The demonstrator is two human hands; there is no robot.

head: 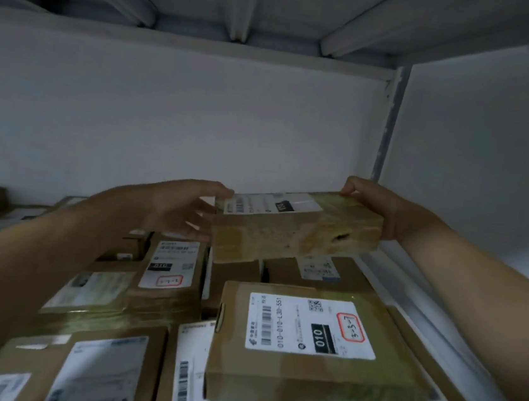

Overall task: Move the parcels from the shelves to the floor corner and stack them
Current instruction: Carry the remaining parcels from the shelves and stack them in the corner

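Mid-pickup, we grip the taped parcel (pixel 295 233) at its 3 o'clock end with our right hand (pixel 375 209), above the shelved parcels (pixel 307 337) at 6 o'clock, while our left hand (pixel 173 209) lies slack-fingered at 9 o'clock and probably must clasp it before we carry it off.

Arms outstretched, left hand (pixel 176 210) straight-fingered, right hand (pixel 378 206) in curled grip

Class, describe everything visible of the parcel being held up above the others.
The held parcel is a flat, oblong brown cardboard box wrapped in glossy clear tape, with a white shipping label bearing barcodes on top and a small dark dent in its near side. It is held slightly tilted above the shelved parcels. The right hand grips its right end; the left hand touches its left end with straight fingers.
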